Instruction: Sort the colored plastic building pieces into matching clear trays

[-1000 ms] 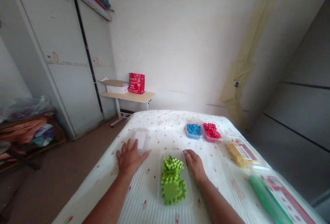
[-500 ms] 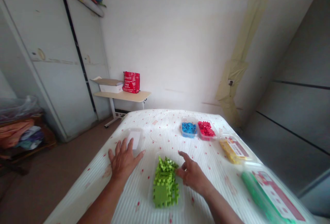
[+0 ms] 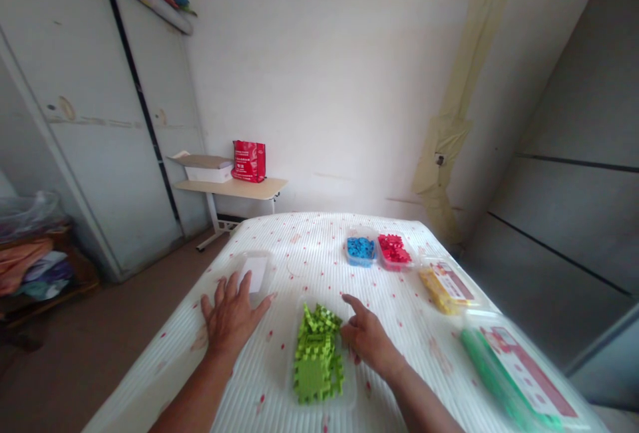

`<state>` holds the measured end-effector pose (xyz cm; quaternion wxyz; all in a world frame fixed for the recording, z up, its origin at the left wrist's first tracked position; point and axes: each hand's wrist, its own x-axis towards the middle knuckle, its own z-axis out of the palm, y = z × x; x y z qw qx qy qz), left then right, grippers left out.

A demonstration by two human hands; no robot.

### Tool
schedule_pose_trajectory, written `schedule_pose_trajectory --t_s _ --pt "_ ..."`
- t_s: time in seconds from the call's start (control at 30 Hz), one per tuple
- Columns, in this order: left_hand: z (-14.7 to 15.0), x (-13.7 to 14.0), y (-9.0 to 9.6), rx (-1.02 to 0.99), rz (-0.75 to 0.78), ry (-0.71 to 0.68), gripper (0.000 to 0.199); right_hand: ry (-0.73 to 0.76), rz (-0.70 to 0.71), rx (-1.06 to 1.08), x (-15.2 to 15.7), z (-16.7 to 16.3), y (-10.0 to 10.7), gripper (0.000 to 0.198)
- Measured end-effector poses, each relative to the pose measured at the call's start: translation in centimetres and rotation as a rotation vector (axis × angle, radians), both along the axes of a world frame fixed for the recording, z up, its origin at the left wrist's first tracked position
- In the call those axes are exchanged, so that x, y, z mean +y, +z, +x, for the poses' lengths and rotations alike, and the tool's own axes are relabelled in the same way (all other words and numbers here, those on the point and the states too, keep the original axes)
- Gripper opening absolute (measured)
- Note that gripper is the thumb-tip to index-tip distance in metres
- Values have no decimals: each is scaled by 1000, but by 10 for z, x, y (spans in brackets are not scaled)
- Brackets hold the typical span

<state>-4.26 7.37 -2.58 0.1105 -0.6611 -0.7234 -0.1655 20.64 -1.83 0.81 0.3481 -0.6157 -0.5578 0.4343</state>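
My left hand lies with fingers spread on the quilted cover, its fingertips at the near edge of a clear plastic lid with a white label. In front of me stands a clear plastic box filled with lime green interlocking toy pieces. Just right of that box is my right hand, its index finger stretched forward and the other fingers bent. The thumb side is close to the box's right rim; whether it touches cannot be told. I see nothing held in either hand.
Farther back are uncovered boxes of blue pieces and red pieces. At the right lie labelled boxes with yellow pieces and green pieces. A side table by the wall bears a red bag and a white carton.
The view has turned slightly, so most things sit a little farther left. Both hands keep nearly the same pose and place beside the lid and the lime green box.
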Motion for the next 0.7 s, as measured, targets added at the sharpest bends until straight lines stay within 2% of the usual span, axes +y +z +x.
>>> schedule_pose_trajectory --t_s 0.4,0.7 --pt "-7 3 -3 -13 4 -35 68 -71 78 -138 6 7 1 64" --pt "-2 1 -2 -15 -39 -18 69 -105 49 11 6 26 4 65"
